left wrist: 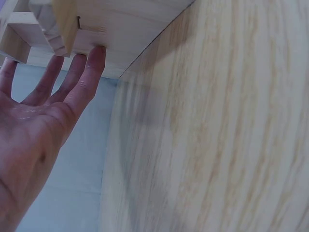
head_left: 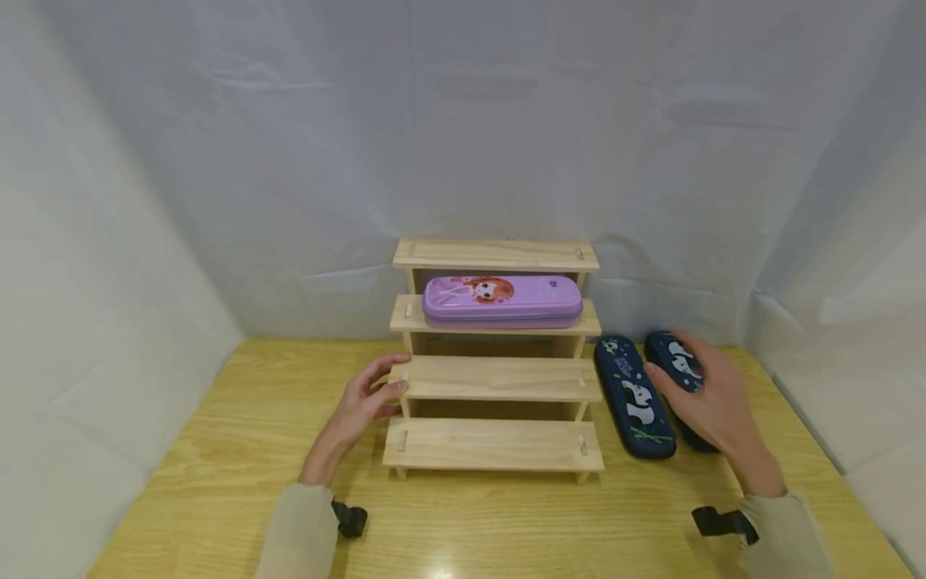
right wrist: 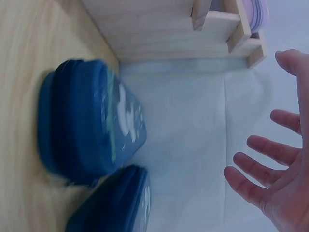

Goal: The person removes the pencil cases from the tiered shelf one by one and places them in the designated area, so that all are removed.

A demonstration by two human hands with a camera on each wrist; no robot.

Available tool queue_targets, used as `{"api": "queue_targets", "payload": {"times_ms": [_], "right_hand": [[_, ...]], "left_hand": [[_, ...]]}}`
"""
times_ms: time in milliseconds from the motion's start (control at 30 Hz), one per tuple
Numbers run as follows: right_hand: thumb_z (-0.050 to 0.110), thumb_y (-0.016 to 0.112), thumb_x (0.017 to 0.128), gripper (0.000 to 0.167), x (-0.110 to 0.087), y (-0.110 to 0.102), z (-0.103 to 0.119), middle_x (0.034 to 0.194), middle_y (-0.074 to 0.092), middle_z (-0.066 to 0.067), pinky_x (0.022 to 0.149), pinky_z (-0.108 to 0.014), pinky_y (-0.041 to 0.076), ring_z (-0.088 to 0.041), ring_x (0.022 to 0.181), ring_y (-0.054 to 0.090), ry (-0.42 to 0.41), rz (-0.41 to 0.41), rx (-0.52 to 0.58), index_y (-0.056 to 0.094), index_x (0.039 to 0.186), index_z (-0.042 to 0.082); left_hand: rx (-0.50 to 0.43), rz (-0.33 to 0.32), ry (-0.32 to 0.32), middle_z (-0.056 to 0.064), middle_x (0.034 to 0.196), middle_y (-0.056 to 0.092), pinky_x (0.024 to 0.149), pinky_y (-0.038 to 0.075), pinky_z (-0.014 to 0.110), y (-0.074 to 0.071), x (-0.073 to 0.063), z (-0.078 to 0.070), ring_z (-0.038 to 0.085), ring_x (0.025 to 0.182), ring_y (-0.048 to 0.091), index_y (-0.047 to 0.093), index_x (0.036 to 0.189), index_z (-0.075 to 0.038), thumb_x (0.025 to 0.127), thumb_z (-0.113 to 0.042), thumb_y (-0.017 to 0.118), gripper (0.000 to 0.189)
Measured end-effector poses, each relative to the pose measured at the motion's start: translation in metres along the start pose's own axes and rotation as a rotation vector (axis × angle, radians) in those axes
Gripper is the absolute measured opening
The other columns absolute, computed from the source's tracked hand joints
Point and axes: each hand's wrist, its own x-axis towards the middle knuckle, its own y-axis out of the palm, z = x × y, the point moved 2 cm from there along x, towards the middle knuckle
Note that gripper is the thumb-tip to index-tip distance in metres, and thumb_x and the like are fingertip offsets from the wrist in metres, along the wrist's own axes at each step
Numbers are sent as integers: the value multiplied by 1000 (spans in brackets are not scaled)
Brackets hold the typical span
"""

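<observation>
My left hand (head_left: 364,396) touches the left end of a stepped wooden rack (head_left: 495,379), its fingertips right at the second shelf from the bottom. In the left wrist view, the fingers (left wrist: 83,85) are extended against the rack's side panel. A purple pencil case (head_left: 502,302) with a cartoon girl lies lengthwise on the second shelf from the top. Over two dark blue panda pencil cases on the right, my right hand (head_left: 716,398) hovers with spread fingers and holds nothing. It partly hides the farther-right case (head_left: 676,362); the other case (head_left: 637,402) lies beside the rack.
The rack stands on a light wood table (head_left: 492,531) close to a pale cloth backdrop (head_left: 477,137). More cloth closes in the left and right sides. A black strap mount (head_left: 350,520) sits on the left wrist, another (head_left: 723,524) on the right.
</observation>
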Motion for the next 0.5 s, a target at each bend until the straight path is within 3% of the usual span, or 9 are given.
{"api": "queue_targets", "payload": {"times_ms": [233, 500], "right_hand": [[31, 76, 89, 63, 14, 7, 19, 137, 62, -26, 84, -58, 50, -43, 115, 61, -27, 23, 16, 57, 143, 4], [28, 77, 89, 62, 29, 16, 34, 138, 62, -24, 85, -55, 51, -41, 118, 60, -87, 2, 72, 57, 143, 5]], "left_hand": [[-4, -9, -7, 17, 149, 47, 91, 59, 47, 0, 1, 1, 18, 112, 61, 50, 148, -16, 104, -25, 61, 46], [-10, -2, -1, 17, 150, 46, 90, 59, 44, 0, 1, 1, 18, 112, 61, 50, 148, -14, 104, -24, 60, 46]]}}
